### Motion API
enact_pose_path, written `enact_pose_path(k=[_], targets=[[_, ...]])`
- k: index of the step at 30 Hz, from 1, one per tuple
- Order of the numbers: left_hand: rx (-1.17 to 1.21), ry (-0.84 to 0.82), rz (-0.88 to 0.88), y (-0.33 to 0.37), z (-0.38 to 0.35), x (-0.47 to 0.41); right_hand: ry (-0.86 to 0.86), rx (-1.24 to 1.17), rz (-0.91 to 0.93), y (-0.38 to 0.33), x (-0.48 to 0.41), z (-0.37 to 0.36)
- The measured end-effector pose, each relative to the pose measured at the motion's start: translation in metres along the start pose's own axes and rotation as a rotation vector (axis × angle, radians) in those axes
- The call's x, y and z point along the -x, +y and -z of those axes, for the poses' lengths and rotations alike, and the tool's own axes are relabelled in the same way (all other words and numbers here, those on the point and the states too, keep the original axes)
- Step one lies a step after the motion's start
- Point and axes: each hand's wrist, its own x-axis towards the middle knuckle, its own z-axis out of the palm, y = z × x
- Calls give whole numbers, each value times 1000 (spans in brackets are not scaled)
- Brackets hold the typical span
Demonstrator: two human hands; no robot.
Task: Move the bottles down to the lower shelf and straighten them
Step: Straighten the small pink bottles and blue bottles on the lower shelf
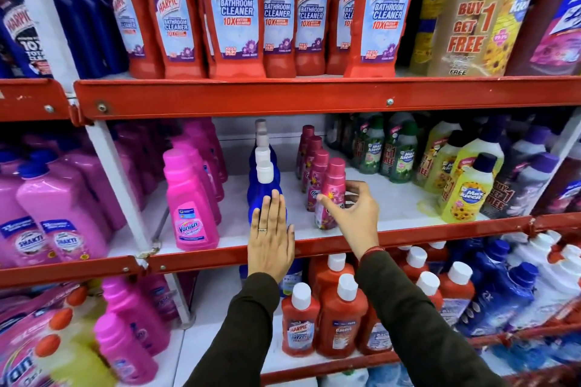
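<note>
Middle shelf [399, 195], white board with red rim: blue bottles [263, 192], four, white-capped, in single file; pink bottles [319, 166], four, in single file just right of them. Left hand [271, 245] lies flat, fingers straight, against the front blue one. Right hand [356, 214] curls round the front pink bottle [334, 187], which tilts slightly. Vanish bottle [190, 198] stands at left. Top shelf: at least seven red Harpic bottles [235, 9]. Lower shelf [217, 305]: red bottles [341, 320], white-capped. Store aisle shelving.

blue bottles [262, 193]: white caps, upright file | pink bottles [335, 184]: upright file just beside
</note>
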Motion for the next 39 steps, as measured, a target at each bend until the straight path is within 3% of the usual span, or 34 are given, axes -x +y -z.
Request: enact_pose_path(k=[19, 31, 33, 36, 39], targets=[[27, -18, -12, -3, -1, 1, 11, 54, -50, 11, 11, -22], [-53, -102, 26, 10, 9, -7, -190, -251, -194, 27, 18, 12], [3, -109, 11, 14, 14, -7, -214, -278, -213, 32, 16, 13], [296, -177, -38, 35, 22, -6, -252, -380, -263, 36, 21, 14], [687, -312, 188, 57, 31, -17, -317, -453, -292, 25, 28, 9]])
